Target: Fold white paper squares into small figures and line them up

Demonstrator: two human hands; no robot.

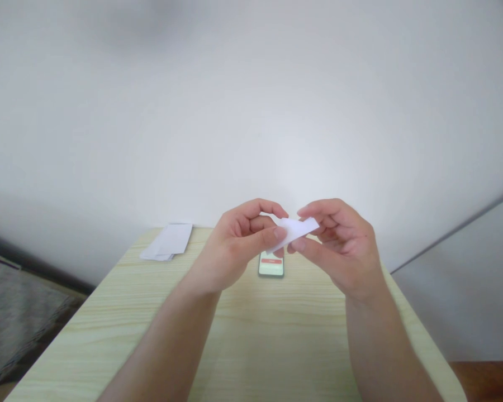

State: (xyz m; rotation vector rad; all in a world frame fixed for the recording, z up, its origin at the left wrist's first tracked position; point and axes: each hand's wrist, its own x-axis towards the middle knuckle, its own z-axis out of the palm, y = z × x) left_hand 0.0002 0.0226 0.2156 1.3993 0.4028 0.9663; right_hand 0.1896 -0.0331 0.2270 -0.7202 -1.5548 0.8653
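A small folded piece of white paper (295, 230) is held up above the table, between my two hands. My left hand (245, 240) pinches its left part, with the thumb lying on top. My right hand (339, 240) is at the paper's right end; its thumb is by the lower edge and its index finger is raised over the top, curved around the paper. The right hand's other fingers are partly hidden behind the paper, so its contact there is hard to make out.
A smartphone (271, 268) with a lit screen lies on the wood-grain table (276, 335) beneath the hands, its upper part hidden. At the table's back left lies a stack of white paper sheets (170, 241). A white wall (251, 111) rises behind the table.
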